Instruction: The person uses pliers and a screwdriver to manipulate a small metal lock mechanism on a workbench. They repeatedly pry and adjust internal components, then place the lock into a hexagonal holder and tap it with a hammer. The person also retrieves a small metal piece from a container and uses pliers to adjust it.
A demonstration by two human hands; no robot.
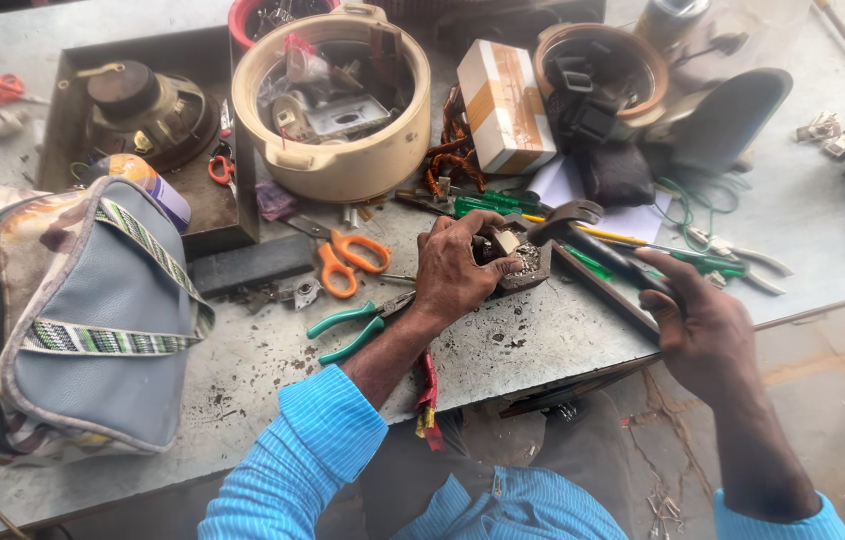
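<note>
1. Head view, the hands. The left hand (458, 262) is curled over a small dark block-shaped part (515, 262) at the front edge of the metal table (823, 230), its fingers pressed around the part's top and side. This looks like a grip meant to keep the part steady on the surface.
2. The right hand (705, 325) sits just right of the part, fingers closed around the dark handle of a hammer (583, 232). The hammer's head hangs right above the part, seemingly placed so that it can act on what the other hand steadies.
3. Near the part. Orange-handled scissors (348, 258) lie just left of it, and green-handled pliers (355, 328) lie left and nearer the person, both within easy reach of the left hand. Green-handled tools (713, 262) lie to its right, behind the hammer handle.
4. Behind the part. A cream round pot (338, 100) stands behind and to the left, holding loose bits and wiring. A white and orange box (505, 105) stands straight behind. A dark round casing with an orange rim (598, 75) stands behind and to the right.
5. Far left of the part. A grey bag with striped trim (93, 310) lies unzipped, and a dark tray (143, 120) behind it holds a round speaker-like piece.
</note>
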